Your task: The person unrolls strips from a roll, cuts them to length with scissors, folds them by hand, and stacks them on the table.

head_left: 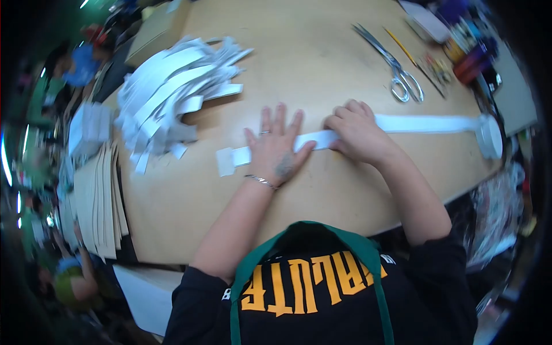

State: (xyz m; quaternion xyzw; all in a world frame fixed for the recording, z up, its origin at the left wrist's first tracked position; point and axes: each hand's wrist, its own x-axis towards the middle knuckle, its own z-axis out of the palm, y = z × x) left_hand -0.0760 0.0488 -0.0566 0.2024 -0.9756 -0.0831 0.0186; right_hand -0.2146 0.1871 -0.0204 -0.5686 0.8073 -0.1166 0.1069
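A long white strip (pixel 425 123) runs across the table from a white roll (pixel 489 138) at the right edge. My left hand (pixel 275 148) lies flat over the strip near its left end, fingers spread and thumb along the band. Beside it, my right hand (pixel 357 133) has its fingers curled and closed on the strip, with the fingertips partly hidden. A small pale square piece (pixel 225 162) sits at the strip's left end. To the upper left is a big heap of cut white strips (pixel 167 92).
Scissors (pixel 397 69) and a yellow pencil (pixel 402 46) lie at the back right, near bottles and a dark red container (pixel 474 63). At left are a cardboard box (pixel 158 34), stacked white pieces (pixel 90 129) and brown sheets (pixel 98 198). Other people sit farther left.
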